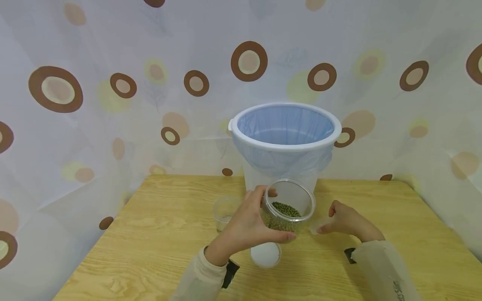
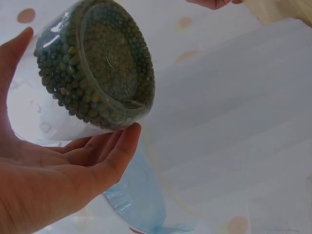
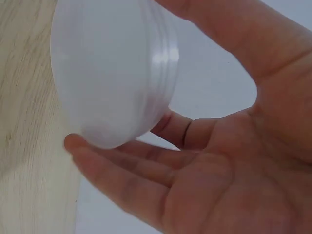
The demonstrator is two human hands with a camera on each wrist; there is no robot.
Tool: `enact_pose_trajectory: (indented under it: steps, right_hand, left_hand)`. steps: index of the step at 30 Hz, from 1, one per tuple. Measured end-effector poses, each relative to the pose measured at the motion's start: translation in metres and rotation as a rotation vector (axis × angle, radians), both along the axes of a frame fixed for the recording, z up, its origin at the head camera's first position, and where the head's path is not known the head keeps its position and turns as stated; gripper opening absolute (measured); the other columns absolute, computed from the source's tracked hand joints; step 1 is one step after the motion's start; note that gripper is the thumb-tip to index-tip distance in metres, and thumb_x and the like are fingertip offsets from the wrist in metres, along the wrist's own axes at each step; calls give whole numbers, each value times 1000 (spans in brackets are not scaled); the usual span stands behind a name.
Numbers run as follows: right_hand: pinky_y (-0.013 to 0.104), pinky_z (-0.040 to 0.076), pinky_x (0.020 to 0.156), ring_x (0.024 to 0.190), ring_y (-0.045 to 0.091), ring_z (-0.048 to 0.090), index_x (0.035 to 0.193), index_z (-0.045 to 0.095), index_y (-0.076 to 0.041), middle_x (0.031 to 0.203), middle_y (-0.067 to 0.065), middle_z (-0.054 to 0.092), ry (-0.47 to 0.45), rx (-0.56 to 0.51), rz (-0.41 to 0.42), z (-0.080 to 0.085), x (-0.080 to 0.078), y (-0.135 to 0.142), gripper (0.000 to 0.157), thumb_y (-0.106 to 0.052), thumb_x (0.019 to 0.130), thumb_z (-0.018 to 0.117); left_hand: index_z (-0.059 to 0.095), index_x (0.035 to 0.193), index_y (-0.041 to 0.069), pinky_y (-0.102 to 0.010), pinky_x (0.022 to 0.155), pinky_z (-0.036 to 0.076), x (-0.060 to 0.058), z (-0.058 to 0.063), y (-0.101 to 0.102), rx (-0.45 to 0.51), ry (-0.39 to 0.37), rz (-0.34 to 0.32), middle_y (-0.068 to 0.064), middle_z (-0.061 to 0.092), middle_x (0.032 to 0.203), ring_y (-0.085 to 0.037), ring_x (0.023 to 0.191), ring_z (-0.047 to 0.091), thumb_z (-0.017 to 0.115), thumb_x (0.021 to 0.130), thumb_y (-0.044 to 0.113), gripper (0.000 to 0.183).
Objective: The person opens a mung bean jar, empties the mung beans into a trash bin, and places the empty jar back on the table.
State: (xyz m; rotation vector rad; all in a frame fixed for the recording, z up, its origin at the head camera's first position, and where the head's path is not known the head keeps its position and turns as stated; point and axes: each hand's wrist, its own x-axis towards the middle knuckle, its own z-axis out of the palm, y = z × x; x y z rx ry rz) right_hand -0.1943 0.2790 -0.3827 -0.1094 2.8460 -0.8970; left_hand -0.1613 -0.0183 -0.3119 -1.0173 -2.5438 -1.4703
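Note:
My left hand grips a clear plastic jar by its side, fingers and thumb wrapped round it. The jar is uncovered and tilted, its mouth towards the head camera, above the table. Green mung beans fill its lower part and show through the base in the left wrist view. To the right, my right hand holds a translucent plastic lid between thumb and fingers. Ridges run round the lid's side. In the head view, the right hand partly covers that lid.
Behind the jar stands a white bin lined with a blue bag. A clear tub stands on the wooden table left of the jar, partly behind my left hand. A round white disc lies in front.

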Motion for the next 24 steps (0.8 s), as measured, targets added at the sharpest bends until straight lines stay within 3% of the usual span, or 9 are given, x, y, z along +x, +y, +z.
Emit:
enact_pose_trajectory:
  steps: [5, 10, 18, 24]
  right_hand:
    - [47, 47, 77, 93, 39, 53, 112, 43, 15, 107, 30, 52, -1, 16, 31, -4, 0, 1, 71, -26, 71, 84]
    - [61, 42, 89, 111, 57, 44, 122, 37, 27, 120, 46, 40, 0, 70, 30, -6, -3, 0, 87, -28, 73, 82]
    - [56, 47, 80, 89, 39, 54, 110, 47, 25, 105, 37, 46, -14, 148, 2, -13, -5, -8, 74, -29, 70, 79]
    - [54, 49, 77, 83, 35, 53, 108, 47, 24, 99, 32, 45, -9, 157, -3, -13, -4, -13, 71, -26, 70, 79]
  left_hand:
    - [47, 126, 10, -35, 89, 44, 0, -2, 1, -2, -9, 6, -3, 51, 117, -17, 109, 43, 90, 62, 34, 81]
    - [47, 127, 10, -36, 89, 44, -1, -2, 1, -6, -3, 6, -5, 51, 118, -18, 109, 43, 90, 62, 34, 82]
    - [46, 127, 9, -37, 90, 43, -1, -2, 1, -5, 13, -3, -7, 51, 120, -18, 110, 44, 90, 62, 33, 82]
    - [47, 125, 11, -33, 87, 43, -1, -2, 1, -3, 37, -6, -3, 51, 115, -17, 105, 45, 90, 62, 33, 80]
